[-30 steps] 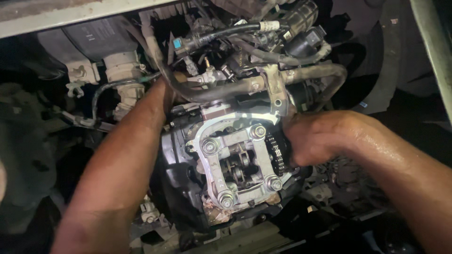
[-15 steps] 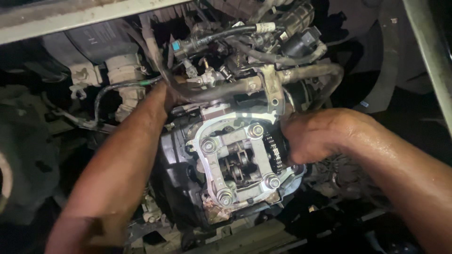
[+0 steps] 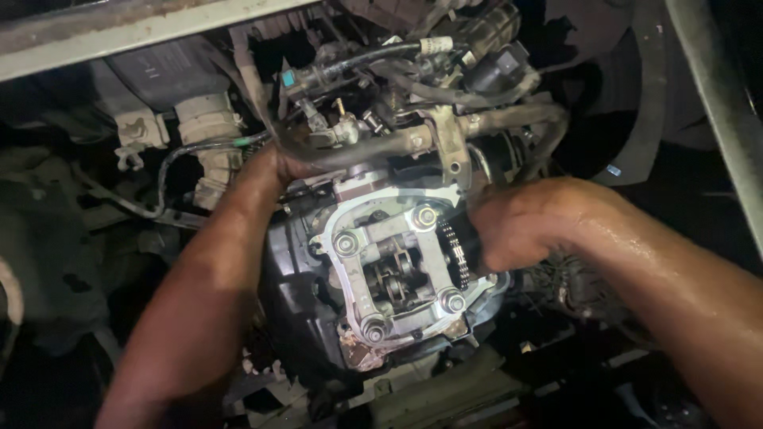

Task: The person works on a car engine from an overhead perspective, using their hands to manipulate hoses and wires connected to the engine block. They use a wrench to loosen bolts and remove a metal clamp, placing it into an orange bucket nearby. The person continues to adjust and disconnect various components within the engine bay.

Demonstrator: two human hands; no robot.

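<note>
An open engine cylinder head [image 3: 397, 270] faces me, its metal rocker holder fixed by several nuts, with a cam chain [image 3: 455, 253] showing at its right side. My left hand [image 3: 274, 171] reaches up behind a grey frame tube [image 3: 381, 147] above the head; its fingers are hidden there. My right hand [image 3: 520, 222] is curled against the head's right edge, next to the chain; what its fingertips hold is hidden. Both forearms look wet and oily.
Black hoses, wires and connectors [image 3: 373, 63] crowd the space above the head. A pale ribbed intake boot [image 3: 208, 135] sits at the left. Light frame rails run along the top [image 3: 143, 40] and down the right edge [image 3: 719, 103]. Dark, dirty engine casing lies below.
The view has shifted slightly. Both hands stay in nearly the same places at the cylinder head.
</note>
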